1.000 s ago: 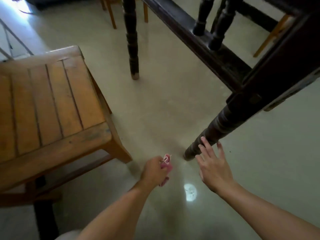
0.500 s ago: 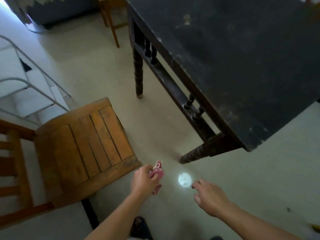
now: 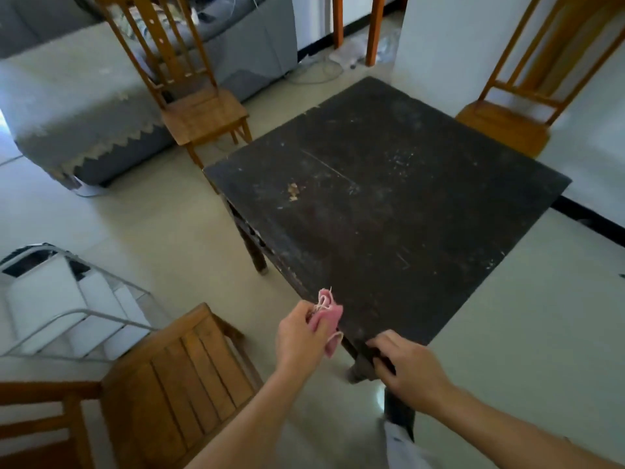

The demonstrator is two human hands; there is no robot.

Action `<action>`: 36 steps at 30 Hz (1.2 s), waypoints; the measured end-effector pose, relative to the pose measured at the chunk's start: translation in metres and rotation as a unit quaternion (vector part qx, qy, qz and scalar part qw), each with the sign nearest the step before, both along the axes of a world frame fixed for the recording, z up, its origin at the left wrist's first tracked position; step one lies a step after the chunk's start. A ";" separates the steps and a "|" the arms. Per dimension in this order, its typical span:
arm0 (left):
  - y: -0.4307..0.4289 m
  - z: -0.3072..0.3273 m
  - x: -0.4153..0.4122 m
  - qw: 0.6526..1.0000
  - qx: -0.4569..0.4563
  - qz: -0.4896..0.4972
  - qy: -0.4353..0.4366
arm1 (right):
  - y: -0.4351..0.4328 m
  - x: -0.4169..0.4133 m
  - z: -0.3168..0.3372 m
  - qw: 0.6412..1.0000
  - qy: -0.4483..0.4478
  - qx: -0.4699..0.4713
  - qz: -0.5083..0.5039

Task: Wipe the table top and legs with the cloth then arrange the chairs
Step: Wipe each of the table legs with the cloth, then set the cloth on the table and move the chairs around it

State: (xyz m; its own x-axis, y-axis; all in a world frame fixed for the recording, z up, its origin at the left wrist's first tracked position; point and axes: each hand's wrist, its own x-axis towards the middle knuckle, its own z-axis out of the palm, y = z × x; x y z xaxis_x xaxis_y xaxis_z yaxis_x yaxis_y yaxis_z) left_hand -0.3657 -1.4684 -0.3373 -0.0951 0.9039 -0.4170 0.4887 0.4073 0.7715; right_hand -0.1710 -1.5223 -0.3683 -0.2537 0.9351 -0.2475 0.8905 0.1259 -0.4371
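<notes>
The left hand (image 3: 301, 336) has its fingers curled round a bunched pink cloth (image 3: 328, 313), held just off the near-left edge of the surface (image 3: 389, 204). A frayed end of the cloth sticks up above the knuckles and a fold hangs below the hand. The right hand (image 3: 414, 365) grips the nearest corner of the surface, thumb on top and fingers curled over the edge (fingertips partly hidden under the rim). The hands are near each other, not touching.

The surface is dark wood, square, seen corner-on. It is worn, with pale scuffs, a long seam and a chipped light patch (image 3: 293, 192) left of centre. One leg (image 3: 257, 252) shows under the left edge.

- near chair (image 3: 176, 377): seat beside the left forearm, apart from the surface.
- far-left chair (image 3: 206, 113): just off the far-left corner, its back toward a grey sofa (image 3: 84, 106).
- far-right chair (image 3: 504, 126): seat close against the far-right edge; cannot tell if they touch.

A white metal-framed rack (image 3: 50, 299) stands on the pale floor (image 3: 152, 214) at left.
</notes>
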 end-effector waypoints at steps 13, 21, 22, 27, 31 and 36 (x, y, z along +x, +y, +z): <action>0.083 -0.041 0.133 0.991 -0.082 0.016 0.102 | 0.137 0.135 -0.026 0.980 -0.187 -0.039 0.050; 0.075 -0.014 0.104 0.973 -0.073 0.021 0.217 | 0.153 0.119 -0.002 0.978 -0.188 -0.050 0.081; 0.071 -0.005 0.094 0.973 -0.065 0.037 0.217 | 0.158 0.112 0.007 0.980 -0.178 -0.040 0.082; 0.023 0.036 0.014 0.971 -0.008 0.110 0.211 | 0.175 0.049 0.053 0.981 -0.137 0.038 0.130; -0.038 0.060 -0.068 0.954 0.015 0.160 0.253 | 0.158 -0.041 0.084 0.971 -0.068 0.092 0.210; -0.135 0.085 -0.163 0.933 0.033 0.197 0.298 | 0.089 -0.166 0.107 0.946 -0.003 0.115 0.303</action>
